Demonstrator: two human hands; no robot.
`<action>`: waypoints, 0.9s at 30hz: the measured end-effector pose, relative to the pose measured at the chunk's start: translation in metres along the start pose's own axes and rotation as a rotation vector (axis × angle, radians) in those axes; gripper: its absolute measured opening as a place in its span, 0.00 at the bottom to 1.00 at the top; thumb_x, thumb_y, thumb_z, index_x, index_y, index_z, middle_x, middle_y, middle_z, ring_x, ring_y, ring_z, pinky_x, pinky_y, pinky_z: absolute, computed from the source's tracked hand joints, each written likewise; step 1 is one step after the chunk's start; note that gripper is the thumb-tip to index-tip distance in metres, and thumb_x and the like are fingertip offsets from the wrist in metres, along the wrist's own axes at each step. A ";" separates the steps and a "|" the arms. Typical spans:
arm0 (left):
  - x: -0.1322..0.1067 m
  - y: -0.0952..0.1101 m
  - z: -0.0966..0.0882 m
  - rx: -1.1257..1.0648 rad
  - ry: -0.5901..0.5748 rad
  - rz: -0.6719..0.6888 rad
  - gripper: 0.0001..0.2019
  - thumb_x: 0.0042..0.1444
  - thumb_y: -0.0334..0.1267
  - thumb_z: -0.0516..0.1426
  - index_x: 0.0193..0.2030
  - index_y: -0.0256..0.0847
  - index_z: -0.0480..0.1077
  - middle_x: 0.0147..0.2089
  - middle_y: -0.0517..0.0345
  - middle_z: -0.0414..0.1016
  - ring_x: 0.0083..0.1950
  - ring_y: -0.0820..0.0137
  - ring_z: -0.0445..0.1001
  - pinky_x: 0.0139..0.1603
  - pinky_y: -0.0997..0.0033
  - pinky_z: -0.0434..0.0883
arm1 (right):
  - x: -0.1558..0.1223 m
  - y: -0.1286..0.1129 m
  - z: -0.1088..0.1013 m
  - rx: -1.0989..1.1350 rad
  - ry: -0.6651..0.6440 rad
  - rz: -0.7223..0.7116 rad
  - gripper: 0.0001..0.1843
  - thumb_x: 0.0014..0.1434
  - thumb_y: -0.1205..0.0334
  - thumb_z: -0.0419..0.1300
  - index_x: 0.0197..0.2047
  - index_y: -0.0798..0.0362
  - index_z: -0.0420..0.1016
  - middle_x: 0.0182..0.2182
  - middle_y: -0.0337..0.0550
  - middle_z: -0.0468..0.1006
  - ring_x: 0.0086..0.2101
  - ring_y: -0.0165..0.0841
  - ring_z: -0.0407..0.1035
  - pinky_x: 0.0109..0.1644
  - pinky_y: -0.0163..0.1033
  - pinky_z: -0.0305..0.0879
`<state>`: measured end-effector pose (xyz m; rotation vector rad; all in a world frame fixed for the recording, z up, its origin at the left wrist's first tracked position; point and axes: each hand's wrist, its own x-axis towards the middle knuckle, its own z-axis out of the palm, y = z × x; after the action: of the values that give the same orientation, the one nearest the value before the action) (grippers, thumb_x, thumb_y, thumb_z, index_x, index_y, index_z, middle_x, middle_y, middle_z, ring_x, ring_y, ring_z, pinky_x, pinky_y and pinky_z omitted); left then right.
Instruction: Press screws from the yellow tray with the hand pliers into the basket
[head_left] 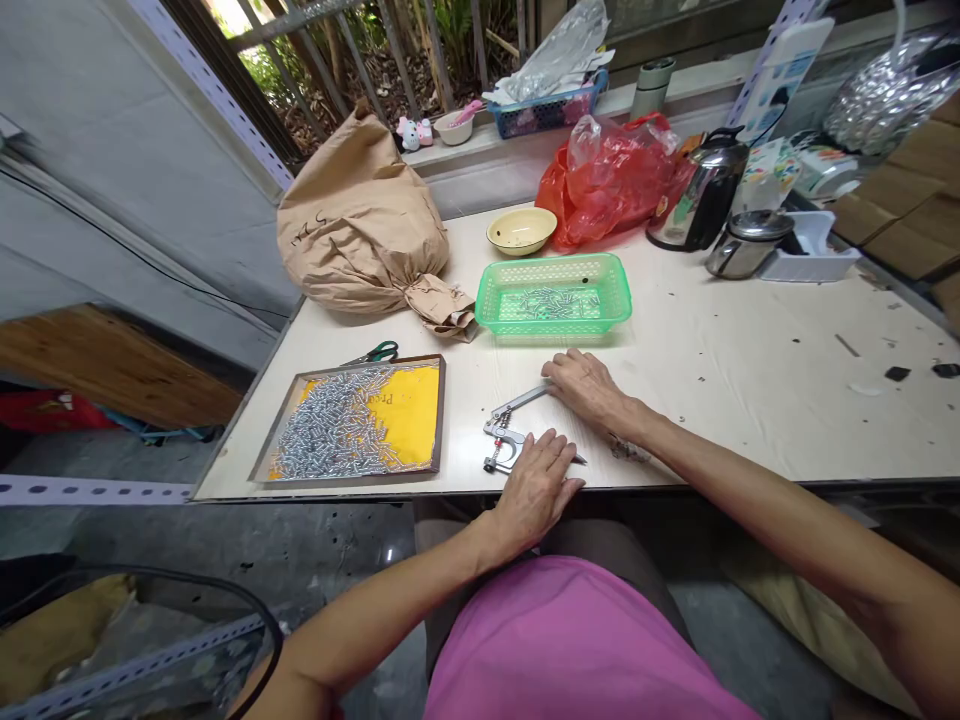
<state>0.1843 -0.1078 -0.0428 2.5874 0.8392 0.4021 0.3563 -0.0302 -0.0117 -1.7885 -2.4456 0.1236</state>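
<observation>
Metal hand pliers (512, 438) with a C-shaped jaw, a spring and a black tip lie at the table's front edge. My left hand (536, 482) rests over their lower part, fingers lying across it; a dark pointed end sticks out beyond. The fingers of my right hand (587, 388) are bent over the end of the raised upper handle (523, 400). Whether anything sits in the jaw is too small to tell. To the left, a shallow tray (441, 420) with a yellow bottom holds a heap of small silver metal pieces (330, 425). More such pieces lie in a green basket (551, 327) beyond my hands.
Scissors (375, 352) lie behind the tray. A tied brown paper sack (360, 220), a cream bowl (521, 232) and a red plastic bag (611, 190) stand at the back. To the right are a thermos jug (705, 190) and a metal canister (739, 250).
</observation>
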 end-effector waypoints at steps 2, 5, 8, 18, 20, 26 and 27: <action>-0.002 0.001 -0.001 -0.016 -0.002 0.007 0.20 0.62 0.41 0.52 0.60 0.37 0.60 0.61 0.41 0.65 0.66 0.55 0.58 0.65 0.45 0.57 | 0.001 -0.021 -0.005 0.016 -0.018 -0.173 0.09 0.61 0.64 0.56 0.43 0.51 0.76 0.40 0.47 0.74 0.42 0.40 0.61 0.39 0.41 0.54; -0.015 0.008 -0.004 -0.066 -0.004 0.061 0.17 0.62 0.41 0.52 0.55 0.37 0.64 0.53 0.44 0.72 0.57 0.59 0.69 0.58 0.55 0.67 | -0.001 -0.057 -0.006 0.057 -0.100 -0.494 0.07 0.61 0.63 0.57 0.36 0.48 0.77 0.38 0.46 0.73 0.42 0.40 0.60 0.38 0.41 0.54; -0.039 0.010 -0.018 -0.079 0.031 0.208 0.11 0.62 0.37 0.51 0.49 0.39 0.69 0.43 0.51 0.76 0.44 0.67 0.75 0.47 0.67 0.72 | -0.002 -0.080 0.004 0.068 -0.106 -0.622 0.09 0.60 0.68 0.55 0.32 0.52 0.75 0.37 0.48 0.72 0.42 0.39 0.60 0.41 0.42 0.55; -0.052 -0.144 -0.143 0.440 0.426 -0.730 0.13 0.63 0.38 0.48 0.43 0.40 0.74 0.42 0.49 0.73 0.46 0.62 0.69 0.46 0.63 0.67 | 0.032 -0.049 -0.019 0.296 0.300 -0.299 0.11 0.63 0.68 0.47 0.36 0.54 0.70 0.32 0.45 0.73 0.34 0.33 0.65 0.40 0.38 0.59; -0.049 -0.175 -0.151 0.498 0.302 -0.810 0.12 0.61 0.37 0.50 0.41 0.38 0.74 0.42 0.47 0.72 0.48 0.60 0.67 0.46 0.63 0.66 | 0.043 -0.021 -0.042 0.233 0.426 -0.124 0.11 0.63 0.65 0.47 0.37 0.53 0.70 0.32 0.46 0.73 0.34 0.35 0.66 0.39 0.39 0.60; -0.050 -0.208 -0.149 0.549 0.088 -0.862 0.10 0.60 0.35 0.50 0.39 0.37 0.73 0.44 0.47 0.71 0.51 0.59 0.64 0.45 0.64 0.64 | 0.048 0.044 -0.060 0.027 0.512 0.111 0.15 0.63 0.57 0.50 0.50 0.52 0.70 0.42 0.53 0.72 0.40 0.43 0.68 0.34 0.42 0.61; -0.050 -0.209 -0.149 0.558 0.081 -0.842 0.10 0.60 0.36 0.50 0.39 0.37 0.72 0.44 0.47 0.71 0.51 0.59 0.64 0.46 0.65 0.64 | 0.044 0.045 -0.054 0.031 0.488 0.097 0.15 0.63 0.57 0.50 0.49 0.52 0.71 0.42 0.52 0.72 0.39 0.42 0.68 0.34 0.41 0.61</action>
<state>-0.0151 0.0580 -0.0116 2.3476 2.1771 0.0095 0.3925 0.0257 0.0382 -1.6796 -2.0061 -0.2386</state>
